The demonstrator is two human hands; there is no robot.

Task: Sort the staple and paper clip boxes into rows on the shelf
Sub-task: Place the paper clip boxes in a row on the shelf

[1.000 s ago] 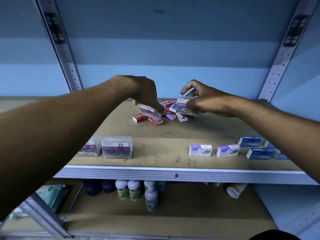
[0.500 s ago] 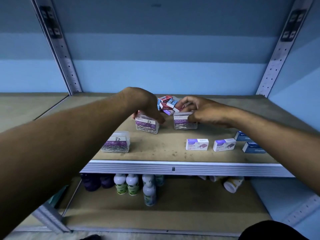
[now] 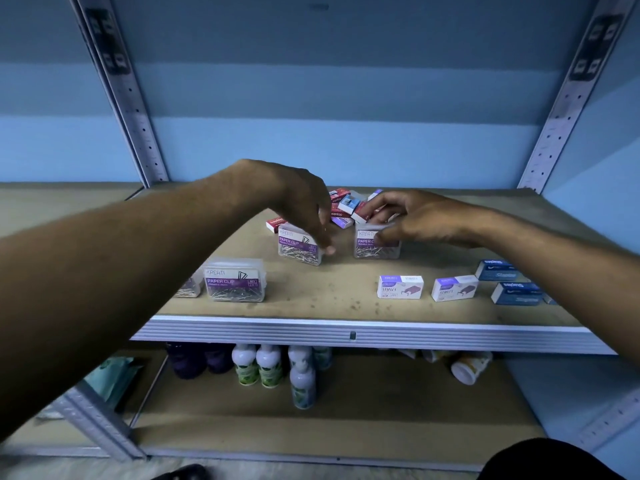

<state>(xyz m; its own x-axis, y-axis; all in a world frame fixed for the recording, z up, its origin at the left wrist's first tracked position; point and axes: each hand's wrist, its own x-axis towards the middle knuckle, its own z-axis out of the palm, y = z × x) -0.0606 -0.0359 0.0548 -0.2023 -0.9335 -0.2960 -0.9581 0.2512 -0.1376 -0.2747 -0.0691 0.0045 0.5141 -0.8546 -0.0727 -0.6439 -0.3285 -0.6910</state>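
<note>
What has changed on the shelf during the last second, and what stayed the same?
Both hands carried clear paper clip boxes from the back pile toward the front and set them on the shelf. The left hand holds the left box; the right hand holds the right box. The front paper clip box, the white staples boxes and the pile stayed in place.

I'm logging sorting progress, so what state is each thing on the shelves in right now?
Left hand: fingers grip a paper clip box.
Right hand: fingers grip another.
Left-held paper clip box: upright on the shelf.
Right-held paper clip box: upright.
Front paper clip box: upright, lid closed.
White staple boxes: side by side.
Blue staple boxes: lying flat.
Back pile: jumbled, unsorted.
Bottles: upright below.
</note>
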